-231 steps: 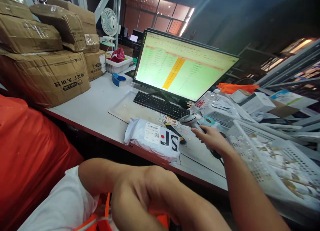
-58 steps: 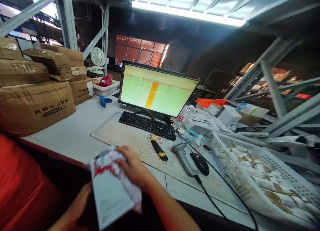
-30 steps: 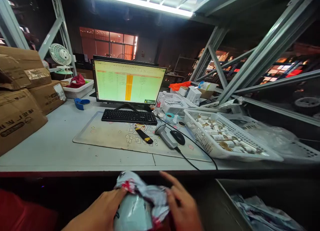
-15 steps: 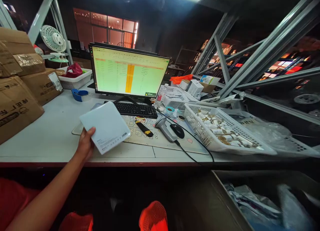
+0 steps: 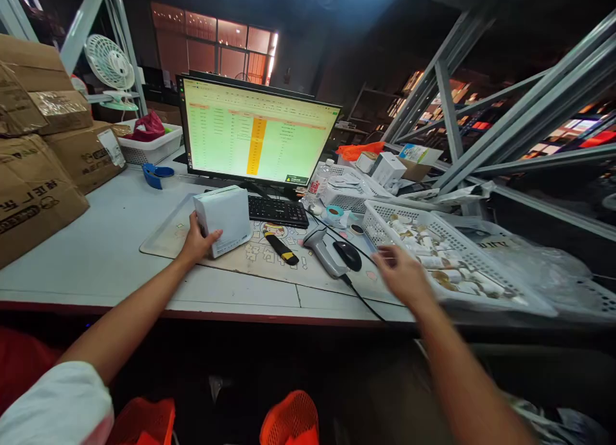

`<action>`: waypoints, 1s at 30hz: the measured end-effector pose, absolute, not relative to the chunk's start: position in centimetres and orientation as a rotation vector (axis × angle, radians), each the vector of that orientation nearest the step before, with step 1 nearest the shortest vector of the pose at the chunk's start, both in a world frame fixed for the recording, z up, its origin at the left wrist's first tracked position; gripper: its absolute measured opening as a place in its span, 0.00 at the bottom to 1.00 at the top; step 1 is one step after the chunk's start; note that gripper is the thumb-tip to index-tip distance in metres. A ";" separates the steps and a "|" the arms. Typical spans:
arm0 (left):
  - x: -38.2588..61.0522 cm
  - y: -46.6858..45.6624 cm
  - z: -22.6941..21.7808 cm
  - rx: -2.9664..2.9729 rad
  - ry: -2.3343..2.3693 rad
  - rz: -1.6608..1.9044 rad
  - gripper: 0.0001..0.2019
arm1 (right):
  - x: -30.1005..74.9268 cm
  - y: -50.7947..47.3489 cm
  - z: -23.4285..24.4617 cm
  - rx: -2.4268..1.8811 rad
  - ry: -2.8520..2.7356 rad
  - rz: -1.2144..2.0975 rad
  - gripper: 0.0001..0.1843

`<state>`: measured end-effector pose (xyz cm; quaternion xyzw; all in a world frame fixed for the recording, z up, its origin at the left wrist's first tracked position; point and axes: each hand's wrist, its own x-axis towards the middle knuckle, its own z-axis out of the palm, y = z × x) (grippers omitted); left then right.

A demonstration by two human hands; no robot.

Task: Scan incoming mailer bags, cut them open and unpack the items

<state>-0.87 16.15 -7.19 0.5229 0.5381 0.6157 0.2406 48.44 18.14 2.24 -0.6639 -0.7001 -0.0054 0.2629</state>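
Observation:
My left hand [image 5: 199, 243] grips a white box [image 5: 228, 223] by its left side, thumb on the front face. The box is tilted, its lower edge at or just above the desk mat [image 5: 161, 239]; I cannot tell if they touch. My right hand [image 5: 402, 275] is held over the mat's right edge, beside the white basket [image 5: 505, 304]. Its fingers are loosely bent and slightly blurred, with nothing visible in them. Left of it lie a black mouse [image 5: 347, 255] and a grey barcode scanner [image 5: 324, 253]. A black and yellow utility knife [image 5: 281, 248] lies between the scanner and the box.
Behind the mat stand a monitor [image 5: 221, 137] and a keyboard [image 5: 279, 212]. Cardboard boxes [image 5: 38, 194] are stacked at the left, near a blue tape dispenser [image 5: 156, 175]. Small white rolls [image 5: 433, 262] fill the right basket. The scanner's cable [image 5: 363, 297] runs over the desk edge.
The white box has moved right and turned more upright, showing its side. My right hand has come into view from the right. The view has shifted slightly.

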 end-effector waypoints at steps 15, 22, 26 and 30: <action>-1.6 15.7 -8.2 1.483 1.574 1.433 0.36 | 35.1 20.1 1.3 -1.831 -2.251 0.384 0.21; -1.6 15.7 -8.2 1.483 1.560 1.435 0.35 | 31.4 16.8 3.0 -1.118 -2.444 0.677 0.20; -1.6 15.8 -8.3 1.481 1.536 1.458 0.33 | 31.6 18.7 1.7 -1.194 -2.422 0.608 0.19; -1.5 16.0 -8.4 1.457 1.514 1.462 0.33 | 34.6 21.7 0.3 -1.517 -2.350 0.348 0.21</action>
